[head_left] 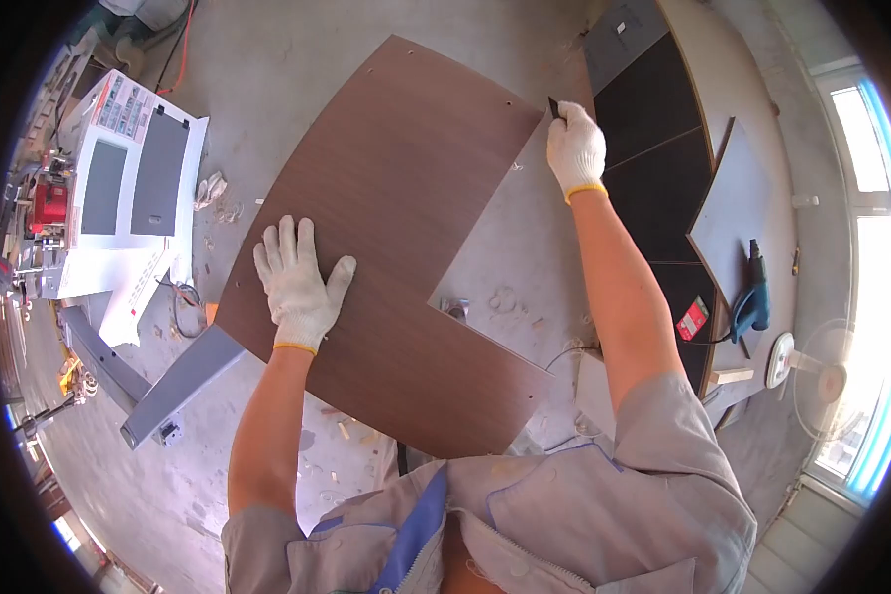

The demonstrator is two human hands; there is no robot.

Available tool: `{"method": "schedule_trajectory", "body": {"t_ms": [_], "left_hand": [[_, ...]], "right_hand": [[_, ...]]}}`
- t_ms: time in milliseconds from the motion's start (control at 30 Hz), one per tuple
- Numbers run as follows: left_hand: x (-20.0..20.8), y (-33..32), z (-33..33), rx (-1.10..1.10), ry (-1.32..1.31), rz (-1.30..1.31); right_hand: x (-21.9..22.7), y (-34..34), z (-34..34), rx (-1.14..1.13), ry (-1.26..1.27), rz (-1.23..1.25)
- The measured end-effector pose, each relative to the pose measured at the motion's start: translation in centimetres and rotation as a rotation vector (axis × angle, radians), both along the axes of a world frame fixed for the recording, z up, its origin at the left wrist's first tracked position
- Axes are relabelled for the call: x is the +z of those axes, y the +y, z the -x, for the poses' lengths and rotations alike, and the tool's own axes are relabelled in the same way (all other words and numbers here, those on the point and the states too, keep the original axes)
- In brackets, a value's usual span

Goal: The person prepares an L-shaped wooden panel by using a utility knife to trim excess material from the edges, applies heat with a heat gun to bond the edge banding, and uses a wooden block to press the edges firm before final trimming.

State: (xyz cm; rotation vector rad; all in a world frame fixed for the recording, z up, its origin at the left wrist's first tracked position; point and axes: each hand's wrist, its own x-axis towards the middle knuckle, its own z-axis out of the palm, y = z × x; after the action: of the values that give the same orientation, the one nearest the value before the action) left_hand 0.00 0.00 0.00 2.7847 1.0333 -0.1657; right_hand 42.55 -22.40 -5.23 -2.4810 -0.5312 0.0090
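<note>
A large brown wood-look panel (366,188), L-shaped with one curved side and small holes near its corners, lies in front of me. My left hand (302,282), in a white knit glove, rests flat on it with the fingers spread. Out at the panel's far right corner is my right hand (576,153), gloved the same way and closed. From its fingers pokes a small dark blade-like piece (552,105), its tip close to the panel edge. The rest of that piece is hidden in the glove.
On the right stands a bench with dark panels (653,109), a blue heat-gun-shaped tool (751,302) and a red-and-white packet (693,318). A fan (827,381) is beyond it. Left are a grey metal leg (183,386) and a white board with grey panels (134,178).
</note>
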Motion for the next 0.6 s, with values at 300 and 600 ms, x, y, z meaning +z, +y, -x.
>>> {"method": "schedule_trajectory", "body": {"t_ms": [300, 600], "left_hand": [[-2.3, 4.4, -4.8, -0.023, -0.127, -0.067], [-1.7, 5.1, -4.1, -0.038, -0.051, -0.084]], "right_hand": [[0.8, 6.5, -3.9, 0.052, -0.252, 0.068], [2.1, 1.6, 25.8, 0.503, -0.014, 0.153]]}}
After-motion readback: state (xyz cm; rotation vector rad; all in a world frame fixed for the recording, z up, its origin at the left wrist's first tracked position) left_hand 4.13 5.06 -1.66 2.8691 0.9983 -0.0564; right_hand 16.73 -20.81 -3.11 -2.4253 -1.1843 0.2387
